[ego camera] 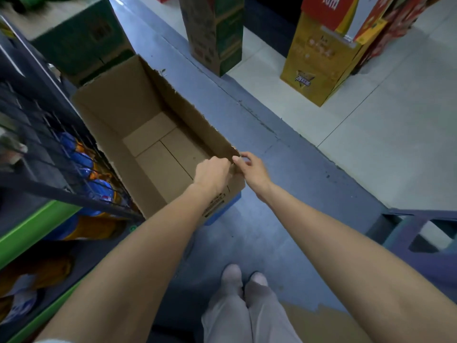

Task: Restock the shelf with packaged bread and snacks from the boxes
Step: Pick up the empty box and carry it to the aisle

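An open brown cardboard box [118, 107] stands on the floor beside the shelf, and its inside is bare. My left hand [214, 173] grips the box's near right corner from the inside. My right hand [252, 168] pinches the same corner from the outside. Blue and orange snack packs [85, 164] lie behind the dark wire front of the shelf [32, 186] on the left. More orange and blue packs [22, 293] sit on the lower shelf level.
A green carton [81, 43] stands behind the box. Across the aisle stand a tall green-brown carton [215, 38] and a yellow display box [319, 60]. A purple crate [420, 233] is at the right. Flat cardboard [321, 323] lies by my feet.
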Demonstrator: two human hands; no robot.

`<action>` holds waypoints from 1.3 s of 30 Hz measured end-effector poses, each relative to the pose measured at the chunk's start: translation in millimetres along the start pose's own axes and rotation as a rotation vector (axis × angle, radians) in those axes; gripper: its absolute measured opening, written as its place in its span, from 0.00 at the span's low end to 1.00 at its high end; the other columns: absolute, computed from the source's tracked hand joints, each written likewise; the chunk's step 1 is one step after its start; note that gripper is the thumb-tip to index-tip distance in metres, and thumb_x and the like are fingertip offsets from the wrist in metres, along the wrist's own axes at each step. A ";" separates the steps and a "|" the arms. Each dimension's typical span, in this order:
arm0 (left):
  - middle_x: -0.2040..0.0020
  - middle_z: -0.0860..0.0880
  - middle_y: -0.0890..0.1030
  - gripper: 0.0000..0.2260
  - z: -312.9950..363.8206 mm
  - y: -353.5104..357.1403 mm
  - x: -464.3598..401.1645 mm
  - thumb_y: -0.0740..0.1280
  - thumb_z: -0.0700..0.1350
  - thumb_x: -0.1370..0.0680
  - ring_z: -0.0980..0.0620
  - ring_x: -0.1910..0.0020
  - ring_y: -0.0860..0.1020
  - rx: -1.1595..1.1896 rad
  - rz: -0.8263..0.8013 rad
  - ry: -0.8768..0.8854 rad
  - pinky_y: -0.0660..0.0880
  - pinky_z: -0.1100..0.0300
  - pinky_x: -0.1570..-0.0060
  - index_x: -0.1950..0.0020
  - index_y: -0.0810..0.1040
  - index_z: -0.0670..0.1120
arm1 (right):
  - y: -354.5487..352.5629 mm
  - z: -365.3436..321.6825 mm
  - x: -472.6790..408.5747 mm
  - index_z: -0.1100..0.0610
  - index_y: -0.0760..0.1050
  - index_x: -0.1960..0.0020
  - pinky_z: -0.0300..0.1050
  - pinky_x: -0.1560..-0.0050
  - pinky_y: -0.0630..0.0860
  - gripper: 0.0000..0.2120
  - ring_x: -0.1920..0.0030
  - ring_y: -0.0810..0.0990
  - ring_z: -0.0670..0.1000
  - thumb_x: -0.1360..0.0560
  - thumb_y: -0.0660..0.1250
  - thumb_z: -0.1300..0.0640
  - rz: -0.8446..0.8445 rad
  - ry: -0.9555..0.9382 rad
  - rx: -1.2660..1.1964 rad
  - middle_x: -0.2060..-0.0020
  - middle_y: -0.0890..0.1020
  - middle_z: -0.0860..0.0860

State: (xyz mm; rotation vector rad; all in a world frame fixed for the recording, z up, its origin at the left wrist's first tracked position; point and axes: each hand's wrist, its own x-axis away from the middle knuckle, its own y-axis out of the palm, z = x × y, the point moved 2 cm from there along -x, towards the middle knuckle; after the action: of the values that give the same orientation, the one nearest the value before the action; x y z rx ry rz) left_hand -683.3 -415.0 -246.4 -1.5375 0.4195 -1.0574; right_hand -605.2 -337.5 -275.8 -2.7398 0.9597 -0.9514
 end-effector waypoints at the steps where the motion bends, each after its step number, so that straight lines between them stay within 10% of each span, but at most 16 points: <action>1: 0.47 0.42 0.81 0.10 -3.9 1.9 -3.6 0.60 0.46 0.21 0.39 0.47 0.79 0.020 0.001 -0.010 0.71 0.54 0.55 0.43 0.77 0.45 | 2.4 -0.4 -3.1 0.54 0.74 0.45 0.53 0.42 0.75 0.12 0.46 0.79 0.56 0.23 0.64 0.48 0.029 0.012 -0.004 0.47 0.81 0.57; 18: 0.49 0.43 0.81 0.13 1.3 6.8 -2.1 0.57 0.48 0.20 0.41 0.50 0.79 0.243 -0.055 -0.090 0.72 0.54 0.56 0.44 0.78 0.44 | -0.1 4.2 -3.2 0.56 0.66 0.29 0.53 0.34 0.70 0.21 0.37 0.75 0.57 0.21 0.61 0.55 -0.045 0.145 0.074 0.38 0.76 0.57; 22: 0.44 0.43 0.80 0.12 33.6 -24.2 12.6 0.58 0.44 0.21 0.41 0.43 0.76 0.294 0.060 -0.068 0.70 0.54 0.49 0.41 0.76 0.46 | -39.7 -1.1 46.8 0.60 0.72 0.35 0.48 0.43 0.74 0.16 0.48 0.80 0.55 0.21 0.61 0.58 0.082 0.173 -0.034 0.46 0.78 0.57; 26: 0.42 0.42 0.80 0.13 93.3 -53.1 32.4 0.58 0.42 0.22 0.41 0.41 0.76 0.387 0.000 -0.007 0.71 0.53 0.43 0.41 0.77 0.47 | -103.2 7.4 103.1 0.62 0.78 0.47 0.49 0.48 0.78 0.11 0.61 0.77 0.54 0.24 0.59 0.65 0.319 0.238 -0.088 0.57 0.78 0.56; 39: 0.44 0.41 0.80 0.13 446.3 -70.3 178.2 0.58 0.44 0.23 0.39 0.43 0.77 0.265 -0.197 0.653 0.74 0.52 0.48 0.44 0.79 0.46 | -351.6 122.9 377.4 0.56 0.75 0.41 0.54 0.48 0.76 0.15 0.44 0.77 0.61 0.24 0.57 0.61 0.914 0.456 0.108 0.48 0.81 0.59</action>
State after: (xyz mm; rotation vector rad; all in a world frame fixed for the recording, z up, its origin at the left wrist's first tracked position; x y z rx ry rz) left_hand -252.3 -264.9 -80.3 -0.9856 0.5496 -1.7003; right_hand -115.2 -293.4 -78.3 -1.6450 1.8894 -1.3318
